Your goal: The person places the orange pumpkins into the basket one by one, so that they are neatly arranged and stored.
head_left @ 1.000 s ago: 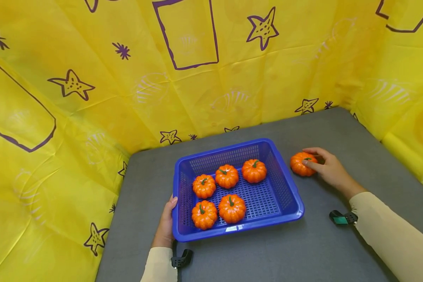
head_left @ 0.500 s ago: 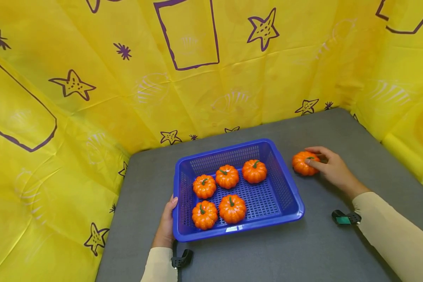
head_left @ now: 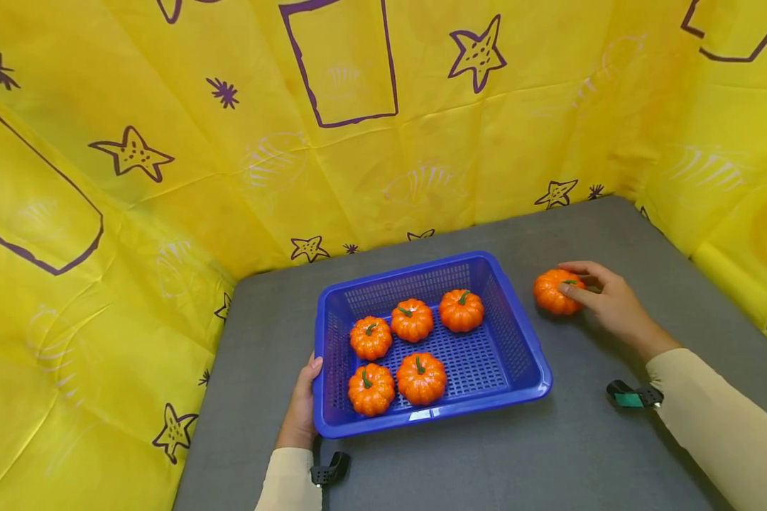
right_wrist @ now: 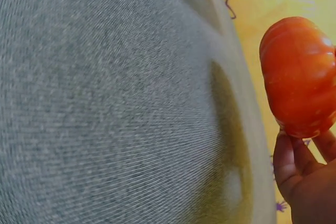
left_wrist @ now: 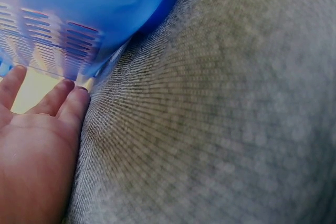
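Note:
My right hand (head_left: 610, 301) grips an orange toy pumpkin (head_left: 555, 292) by its right side, thumb near the green stem and fingers around the far side. In the right wrist view this pumpkin (right_wrist: 298, 77) is off the table, its shadow on the grey cloth. My left hand (head_left: 303, 397) holds the left side of a blue plastic basket (head_left: 530, 376), thumb at the rim. The left wrist view shows fingers (left_wrist: 55, 98) against the slotted outer wall. Inside the basket sit several more orange pumpkins, among them one at the back right (head_left: 461, 310) and one in front (head_left: 421, 378).
A grey cloth-covered table (head_left: 460, 461) lies under everything. Yellow fabric walls (head_left: 358, 177) with purple starfish drawings close off the back and both sides. A black strap (head_left: 633, 395) hangs at the right wrist and another (head_left: 330, 468) at the left.
My right hand and its pumpkin have shifted slightly right and up in the head view, away from the basket. The left hand and the basket have stayed in place.

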Tool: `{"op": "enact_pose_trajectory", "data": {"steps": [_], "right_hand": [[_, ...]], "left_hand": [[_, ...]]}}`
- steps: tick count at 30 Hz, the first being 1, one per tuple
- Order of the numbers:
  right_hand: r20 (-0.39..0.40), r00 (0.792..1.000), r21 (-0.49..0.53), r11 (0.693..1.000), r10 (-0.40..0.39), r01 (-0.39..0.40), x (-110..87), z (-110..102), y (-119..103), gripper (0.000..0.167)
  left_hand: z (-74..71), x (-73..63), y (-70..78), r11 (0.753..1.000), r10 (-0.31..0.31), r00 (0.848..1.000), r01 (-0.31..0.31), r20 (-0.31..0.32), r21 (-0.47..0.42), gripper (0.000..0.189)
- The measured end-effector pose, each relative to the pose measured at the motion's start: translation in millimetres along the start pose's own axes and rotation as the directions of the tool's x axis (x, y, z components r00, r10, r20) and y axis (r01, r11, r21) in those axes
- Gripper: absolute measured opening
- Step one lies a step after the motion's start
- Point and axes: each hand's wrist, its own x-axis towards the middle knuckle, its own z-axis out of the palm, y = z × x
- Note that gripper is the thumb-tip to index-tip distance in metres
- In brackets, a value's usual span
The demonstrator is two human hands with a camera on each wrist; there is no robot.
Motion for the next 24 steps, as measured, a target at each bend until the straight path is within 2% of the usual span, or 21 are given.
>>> {"op": "enact_pose_trajectory", "data": {"steps": [24], "right_hand": [[-0.012, 0.995, 0.133, 0.986, -0.103, 0.104, -6.7, -2.2, -33.9, 0.041]], "left_hand": [[-0.3, -1.9, 1.2, 1.0, -0.027, 1.0, 0.028, -0.006, 0.013, 0.073]]}}
